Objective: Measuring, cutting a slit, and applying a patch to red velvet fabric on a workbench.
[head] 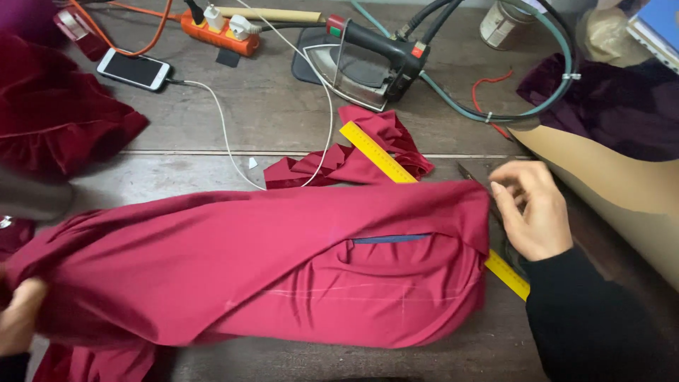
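At lower left the left hand [18, 318] gripped the crimson fabric [269, 269] spread across the worktop [269, 113], while the right hand [534, 209] hovered loosely curled, empty, over the yellow ruler [378, 152]

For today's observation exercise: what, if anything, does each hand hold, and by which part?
The left hand grips the red fabric at its left end. The right hand holds nothing; its fingers curl beside the fabric's right edge.

surface: worn grey-brown wooden table [283, 113] – a seam runs across its planks | clutter at the far edge: orange power strip [219, 32], steam iron [368, 60], phone [134, 68] | light: even – soft shadows
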